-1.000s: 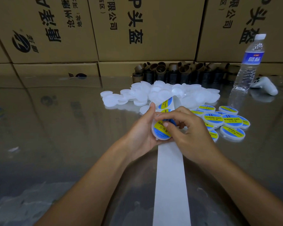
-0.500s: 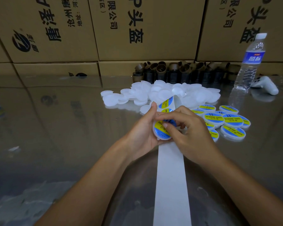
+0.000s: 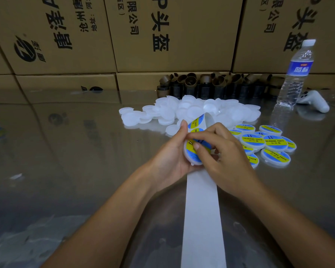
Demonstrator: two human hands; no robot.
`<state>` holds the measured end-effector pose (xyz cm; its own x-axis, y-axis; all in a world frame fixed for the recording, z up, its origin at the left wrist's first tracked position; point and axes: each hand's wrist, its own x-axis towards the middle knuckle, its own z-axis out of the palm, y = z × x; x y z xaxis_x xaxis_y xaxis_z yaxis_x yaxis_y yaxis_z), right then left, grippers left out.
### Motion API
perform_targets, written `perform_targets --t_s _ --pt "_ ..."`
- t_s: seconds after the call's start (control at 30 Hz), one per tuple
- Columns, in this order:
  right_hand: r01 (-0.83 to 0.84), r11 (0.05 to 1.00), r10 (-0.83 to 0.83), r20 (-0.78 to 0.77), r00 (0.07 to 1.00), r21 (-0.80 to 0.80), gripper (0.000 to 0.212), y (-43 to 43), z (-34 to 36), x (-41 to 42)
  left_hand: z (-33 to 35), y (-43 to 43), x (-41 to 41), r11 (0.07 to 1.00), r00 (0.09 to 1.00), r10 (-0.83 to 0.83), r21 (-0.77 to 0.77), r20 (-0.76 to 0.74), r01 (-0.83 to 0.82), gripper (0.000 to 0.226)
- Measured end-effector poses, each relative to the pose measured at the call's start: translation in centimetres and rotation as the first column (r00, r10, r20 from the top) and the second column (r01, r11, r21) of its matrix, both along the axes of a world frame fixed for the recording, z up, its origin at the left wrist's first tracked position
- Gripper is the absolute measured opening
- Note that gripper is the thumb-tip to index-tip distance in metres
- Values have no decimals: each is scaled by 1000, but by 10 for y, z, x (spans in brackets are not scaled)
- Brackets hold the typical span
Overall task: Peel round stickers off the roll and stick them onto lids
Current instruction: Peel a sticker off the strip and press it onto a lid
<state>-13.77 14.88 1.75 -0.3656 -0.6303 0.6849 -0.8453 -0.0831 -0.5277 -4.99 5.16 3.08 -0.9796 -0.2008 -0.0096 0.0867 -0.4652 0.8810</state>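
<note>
- While the white backing strip (image 3: pixel 201 209) runs along the surface (image 3: pixel 85 151) toward the person, the left hand (image 3: pixel 170 161) cups a round lid (image 3: pixel 190 156), fingers curled round its rim
- The right hand (image 3: pixel 228 159) pinches the blue-and-yellow sticker (image 3: pixel 206 145) onto that lid with thumb and forefinger
- Stickered lids (image 3: pixel 267 144) lie just right of the hands
- Plain white lids (image 3: pixel 191 111) are heaped beyond, near a water bottle (image 3: pixel 296 74)

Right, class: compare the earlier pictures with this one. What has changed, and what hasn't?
Very little. The right hand keeps its thumb pressing the sticker onto the lid, sliding only slightly; the left hand still holds the lid in place. Nothing was picked up or let go. The strip, plain lids, labelled lids and bottle stayed put.
</note>
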Motion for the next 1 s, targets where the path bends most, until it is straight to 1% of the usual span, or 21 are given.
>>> perform_targets --t_s 0.1,0.2,0.27,0.33,0.37,0.43,0.53,0.7,0.87,1.0 --pt "-16 1000 16 19 1000 -23 31 0 -1 0 -1 -1 -1 1000 1000 -17 -5 -26 17 69" --pt "-6 999 8 38 999 -38 40 -1 -2 -1 0 -2 0 999 998 -39 21 -56 41 66" --pt "14 999 -13 25 1000 -29 46 -1 -2 -1 0 -2 1 999 998 -33 -12 -56 33 66" --pt "33 998 -31 48 998 -45 56 -1 -2 -2 -2 -3 1 997 999 20 -73 -41 -23 65" --pt "46 997 -42 68 997 -64 58 -1 -1 -3 -4 -3 1 992 997 53 -114 -47 -58 59" --pt "79 990 -64 133 989 -118 54 -1 0 -5 -7 -4 2 981 994 76 -175 -77 -89 45" --pt "158 978 -121 247 961 -137 39 -2 2 -8 -9 -3 3 979 991 59 -187 -122 -81 32" --pt "123 984 -73 328 942 -133 28 -3 1 -7 -7 -4 3 974 984 145 -159 -103 -160 19" --pt "114 979 -31 429 903 -170 23 -4 4 -5 -3 -4 1 955 969 212 -186 -124 -232 26" --pt "93 980 -1 467 885 -174 11 -4 5 -4 -3 -4 2 943 959 244 -194 -143 -269 26"
